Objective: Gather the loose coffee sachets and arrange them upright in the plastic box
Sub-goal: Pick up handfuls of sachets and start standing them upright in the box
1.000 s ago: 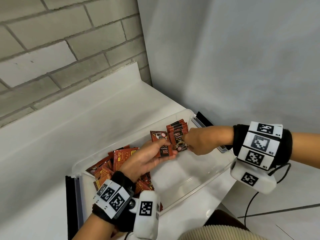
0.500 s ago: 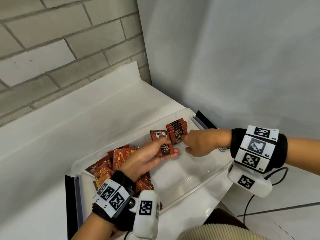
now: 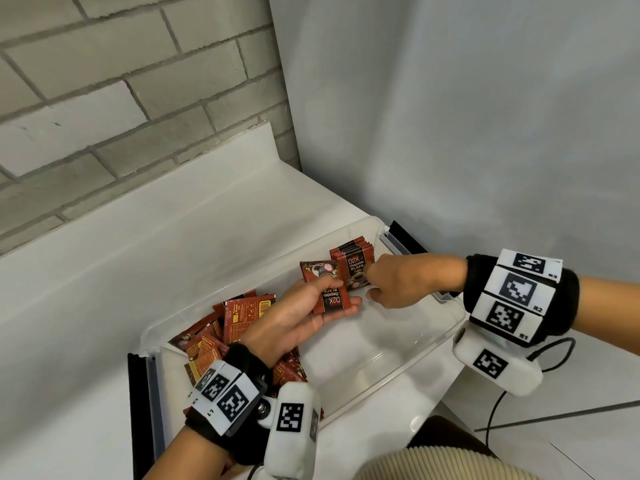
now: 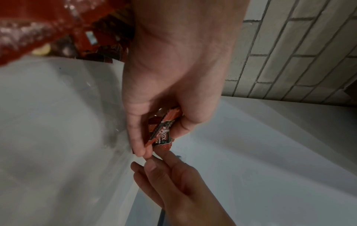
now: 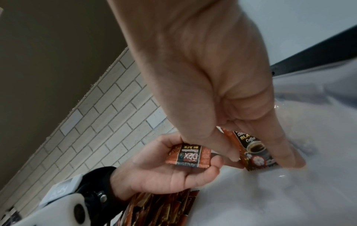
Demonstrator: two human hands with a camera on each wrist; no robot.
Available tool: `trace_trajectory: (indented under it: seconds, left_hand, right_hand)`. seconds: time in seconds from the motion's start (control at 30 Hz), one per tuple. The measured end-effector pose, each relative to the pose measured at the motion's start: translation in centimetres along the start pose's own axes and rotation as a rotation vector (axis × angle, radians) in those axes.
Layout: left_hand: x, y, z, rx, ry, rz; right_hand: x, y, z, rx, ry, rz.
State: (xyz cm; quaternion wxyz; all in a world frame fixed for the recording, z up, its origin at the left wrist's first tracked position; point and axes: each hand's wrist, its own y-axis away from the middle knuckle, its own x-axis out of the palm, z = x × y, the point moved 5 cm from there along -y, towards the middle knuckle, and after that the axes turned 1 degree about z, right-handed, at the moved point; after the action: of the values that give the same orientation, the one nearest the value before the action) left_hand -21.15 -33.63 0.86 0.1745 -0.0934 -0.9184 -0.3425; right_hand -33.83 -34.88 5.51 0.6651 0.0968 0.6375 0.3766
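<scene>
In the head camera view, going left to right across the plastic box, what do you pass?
Loose pile of sachets → left hand holding a sachet → upright row of sachets → right hand touching that row, all inside the plastic box.

Black wristbands bearing white coded marker blocks

Held sachet: "D2X", "BLACK", upside down. Standing sachet: "D2X BLACK Coffee". Right wristband tags: "R1", "R2", "R3".
</scene>
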Motion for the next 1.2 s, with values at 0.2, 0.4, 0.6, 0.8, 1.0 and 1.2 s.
trace_trajectory:
  seconds: [0.2,0.4,0.6,0.8,1.0,1.2]
  left_hand:
    - [0.0,0.1,0.0,-0.011,-0.012,-0.003]
    - [-0.2,0.2,-0.3,0.003,0.006,0.004]
    - [-0.5,0.4,-1.2,0.066,-0.039,-0.030]
    - [-0.5,0.6,-1.8,0.162,-0.101,0.052]
    - [-0.2,1.0,-1.8,0.187,-0.172,0.132]
    - [0.2,1.2,-1.9,0.201,-0.173,0.166]
  right_hand:
    - [0.2,0.1,-0.1,0.013,-0.013,-0.010]
    - [0.1,0.1,0.0,-0.003,-0.023,-0.010]
    - [-0.7,0.5,-0.2,-0.067,-0.145,-0.106]
    - [0.4,0.8,-0.4,-0.162,-0.838,-0.199]
    - [1.1,0.6,0.1,-0.194,-1.201,-0.263]
    - [0.0,1.1,-1.0,-0.183,-1.300,-0.370]
